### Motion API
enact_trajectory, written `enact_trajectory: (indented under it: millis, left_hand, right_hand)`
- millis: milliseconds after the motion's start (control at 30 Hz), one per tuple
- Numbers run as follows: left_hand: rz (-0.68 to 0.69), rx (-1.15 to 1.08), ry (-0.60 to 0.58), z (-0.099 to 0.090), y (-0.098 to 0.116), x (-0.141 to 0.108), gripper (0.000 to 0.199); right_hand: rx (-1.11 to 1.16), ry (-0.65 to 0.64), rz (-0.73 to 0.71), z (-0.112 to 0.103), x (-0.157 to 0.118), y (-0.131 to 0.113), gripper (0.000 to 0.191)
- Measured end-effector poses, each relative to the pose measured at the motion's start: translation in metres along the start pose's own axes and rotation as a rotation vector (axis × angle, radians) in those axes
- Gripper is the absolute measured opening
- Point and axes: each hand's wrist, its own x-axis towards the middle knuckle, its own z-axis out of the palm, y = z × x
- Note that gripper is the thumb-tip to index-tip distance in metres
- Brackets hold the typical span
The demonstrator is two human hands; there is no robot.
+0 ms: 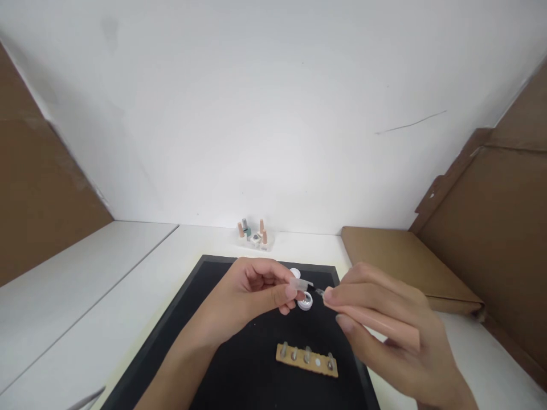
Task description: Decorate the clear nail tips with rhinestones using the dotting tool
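Pinched between thumb and fingers of my left hand [265, 287] is a small translucent nail tip [301, 283]. My right hand [384, 324] grips a pink-handled brush [378, 324], whose dark bristles reach the right end of the nail tip. Just below and behind the nail tip, a small round white pot [305, 302] stands on the black mat [239, 364], and a white lid [295, 274] lies farther back. Nearer the front, a tan strip [299, 363] carries several clear nail tips standing on it and one bare white dot.
A clear tray [269, 246] with several pink-capped and grey-capped bottles stands by the white wall. A flat cardboard box [401, 265] lies at the back right. Brown cardboard panels rise at both sides.
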Motion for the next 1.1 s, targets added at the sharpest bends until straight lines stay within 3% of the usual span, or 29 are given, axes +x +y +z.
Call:
enact_trajectory:
  millis: [100,367,567,767,1100]
  left_hand:
    - [0.005,0.013,0.023,-0.001,-0.001,0.000,0.006]
    - [0.046,0.074,0.082,0.000,-0.003,0.004,0.005]
    - [0.062,0.029,0.090,0.003,-0.004,0.006,0.006]
    - [0.077,-0.022,0.067,0.005,-0.004,0.007,0.007]
    - [0.099,-0.052,0.032,0.004,-0.005,0.005,0.003]
  right_hand:
    - [-0.020,0.059,0.001,-0.001,-0.002,0.001,0.029]
    - [0.214,0.242,0.339,0.008,-0.006,0.000,0.012]
    - [0.320,0.292,0.432,0.020,0.002,-0.003,0.014]
    - [0.363,0.287,0.465,0.025,0.005,-0.002,0.013]
    - [0.210,0.366,0.366,0.023,0.000,0.001,0.014]
